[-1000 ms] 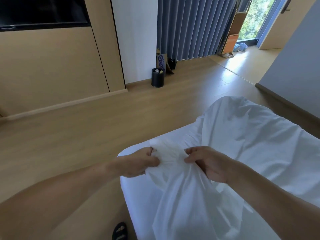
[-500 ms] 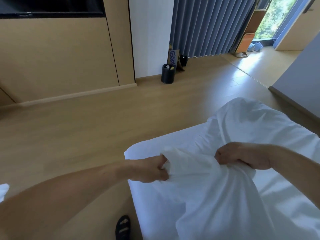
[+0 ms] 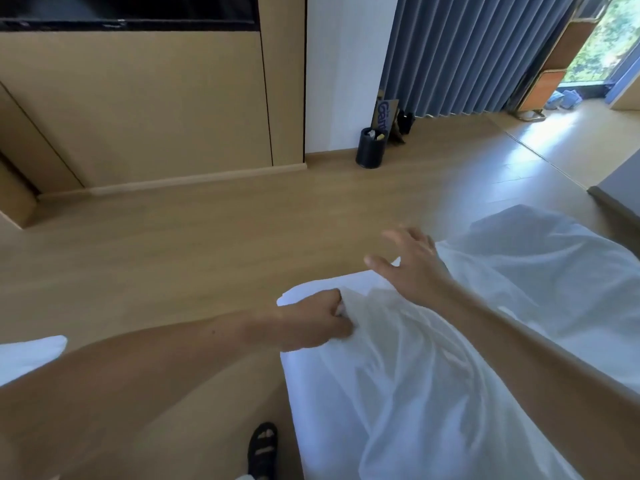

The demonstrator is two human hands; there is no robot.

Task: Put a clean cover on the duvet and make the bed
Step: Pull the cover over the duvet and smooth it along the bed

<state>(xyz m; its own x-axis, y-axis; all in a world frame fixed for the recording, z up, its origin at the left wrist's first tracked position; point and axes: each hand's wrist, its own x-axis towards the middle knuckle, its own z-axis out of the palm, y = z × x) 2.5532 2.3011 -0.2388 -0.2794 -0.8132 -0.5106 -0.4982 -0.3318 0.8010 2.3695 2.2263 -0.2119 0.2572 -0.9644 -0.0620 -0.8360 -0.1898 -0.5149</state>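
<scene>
Wooden floor (image 3: 173, 271) all around the bed's corner, and along the far wall a black bin (image 3: 370, 147) stands with a cardboard piece with blue lettering (image 3: 383, 117) just behind it, beside the grey curtain (image 3: 467, 53). Pale wood cabinet panels (image 3: 138, 98) fill the left. A sandalled foot (image 3: 262, 448) is planted right next to the mattress (image 3: 301, 386), and a scrap of white cloth (image 3: 31, 351) pokes in at the left edge.

On the bed, the white duvet cover (image 3: 433, 375) lies bunched and rumpled. Its long run goes from the near corner away toward the far right, where it humps up. The left hand (image 3: 311, 320) is curled tight, gripping a gathered fold at that near corner. The right hand (image 3: 408, 261) is spread wide, fingers splayed and blurred, holding nothing, at the cover's edge above the mattress corner.
</scene>
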